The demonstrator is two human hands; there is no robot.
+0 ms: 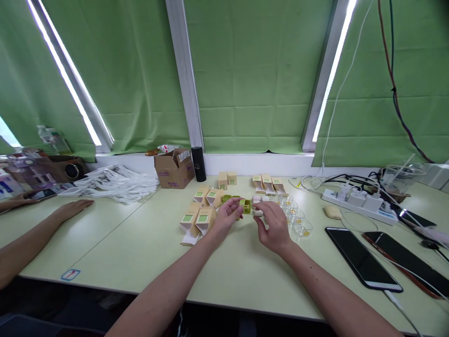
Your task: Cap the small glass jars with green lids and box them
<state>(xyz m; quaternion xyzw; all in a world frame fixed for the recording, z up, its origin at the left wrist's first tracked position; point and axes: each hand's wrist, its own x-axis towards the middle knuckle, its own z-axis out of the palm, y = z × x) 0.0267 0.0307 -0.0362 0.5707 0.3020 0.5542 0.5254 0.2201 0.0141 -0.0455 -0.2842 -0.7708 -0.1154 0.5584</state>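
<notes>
My left hand [227,216] pinches a small olive-green cup-shaped piece [245,206], its open end turned toward my right hand. My right hand [274,225] is just beside it, thumb and fingertips closed around a small white rounded piece [258,213]. More white pieces [261,199] lie behind those fingers, partly hidden. Other green pieces [226,198] sit behind my left hand. Close to the left are open cream cartons with green labels [206,219]. Several clear plastic cups [302,227] with yellowish bits inside stand to the right of my right hand.
More cream cartons [268,183] stand farther back. A brown cardboard box [174,169], a black cylinder [199,164] and a white strap pile [115,183] are at back left. Right are phones [363,257] and a power strip [361,206] with cables. Another person's arm [45,231] rests left.
</notes>
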